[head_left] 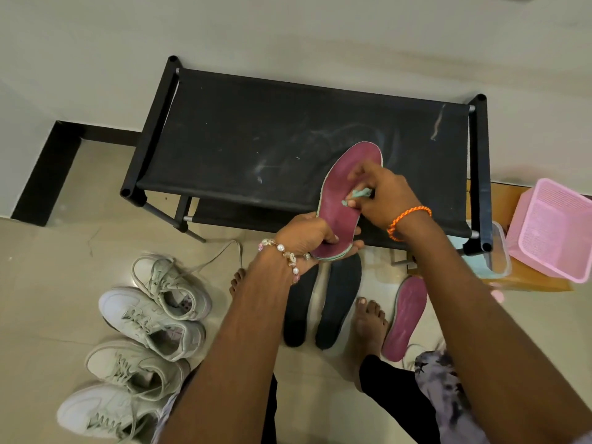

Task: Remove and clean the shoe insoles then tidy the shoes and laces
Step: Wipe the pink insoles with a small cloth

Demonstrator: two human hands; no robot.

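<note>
Head: left hand [307,235] fingers clasp insole [344,200]; right hand [382,195] pinches cloth [357,196].

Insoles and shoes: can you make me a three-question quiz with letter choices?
1. Where do the two black insoles lie?
A) on the floor
B) on the rack
C) in the basket

2. How many white sneakers stand on the floor?
A) two
B) four
C) six

3. What is the right hand doing?
A) tying a lace
B) resting empty
C) pressing a green cloth on the pink insole

Answers: 1 A, they lie between the bare feet; 2 B, four in a row; 3 C, its grip is shut on the cloth while the left hand holds the heel.
</note>
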